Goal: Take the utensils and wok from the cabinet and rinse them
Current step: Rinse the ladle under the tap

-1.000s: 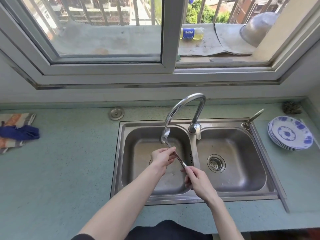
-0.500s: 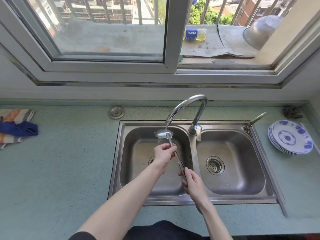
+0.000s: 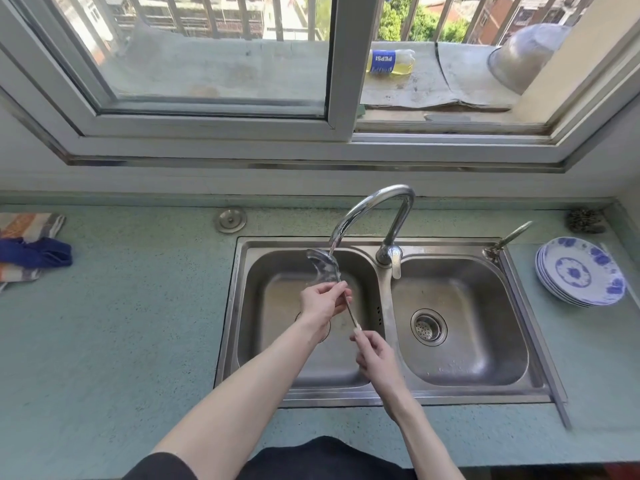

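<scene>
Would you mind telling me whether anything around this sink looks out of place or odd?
A Pepsi bottle lies on its side on the ledge outside the window, beside an upturned metal basin. Indoors, nothing stands out: both hands hold the ladle under the faucet.

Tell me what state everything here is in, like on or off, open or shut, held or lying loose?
Faucet: running.
Ladle: bowl under the stream.
Left hand: gripping the ladle's neck.
Right hand: pinching the handle end.
Window: right side slid open.
Plates: stacked on the counter.
Pepsi bottle: lying on its side.
</scene>
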Tool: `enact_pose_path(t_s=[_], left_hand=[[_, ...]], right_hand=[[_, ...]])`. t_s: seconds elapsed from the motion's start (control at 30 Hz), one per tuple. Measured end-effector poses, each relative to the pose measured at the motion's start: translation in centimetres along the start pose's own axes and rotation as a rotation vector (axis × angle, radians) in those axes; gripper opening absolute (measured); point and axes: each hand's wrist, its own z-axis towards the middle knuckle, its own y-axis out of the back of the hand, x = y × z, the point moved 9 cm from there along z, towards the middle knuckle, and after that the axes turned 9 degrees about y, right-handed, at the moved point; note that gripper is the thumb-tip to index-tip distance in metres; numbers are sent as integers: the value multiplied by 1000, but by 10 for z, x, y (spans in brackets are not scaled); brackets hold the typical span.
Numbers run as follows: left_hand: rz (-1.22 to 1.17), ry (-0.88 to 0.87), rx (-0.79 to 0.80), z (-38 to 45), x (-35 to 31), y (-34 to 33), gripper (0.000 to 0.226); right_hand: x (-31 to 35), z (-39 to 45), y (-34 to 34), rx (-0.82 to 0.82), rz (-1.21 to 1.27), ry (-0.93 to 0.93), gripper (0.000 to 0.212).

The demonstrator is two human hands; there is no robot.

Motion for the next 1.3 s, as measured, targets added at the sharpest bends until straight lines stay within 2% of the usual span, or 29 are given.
enact_pose_path(t_s=[0.17, 0.4, 0.6, 0.77, 0.83, 1.03, 1.07, 1.13, 1.2, 1.3], left_hand=[[75, -22, -29, 2, 0, -3, 6], [107, 4, -13, 5, 11, -4, 13], [-15, 52, 23, 8, 18, 3, 8], [-79, 19, -56, 17, 6, 22, 27], [-58, -19, -85, 22, -8, 29, 25], [298, -208, -107, 32, -51, 30, 6], [357, -235, -129, 34, -55, 29, 10], [473, -287, -217, 36, -60, 32, 36], [608, -349, -307, 33, -67, 33, 51], [690, -364, -274, 42, -64, 27, 47]], right_hand=[[4, -1, 0, 16, -18, 45, 35], [6, -9, 1, 61, -220, 84, 39], [10, -18, -2, 84, -104, -27, 47], [20, -25, -2, 129, -41, -79, 45], [24, -27, 0, 141, -40, -94, 44], [28, -21, 17, 148, -35, -127, 47], [30, -19, 19, 146, -33, -127, 46], [34, -16, 22, 150, -38, -122, 45], [37, -14, 22, 154, -44, -123, 43], [40, -10, 24, 135, -70, -118, 42]])
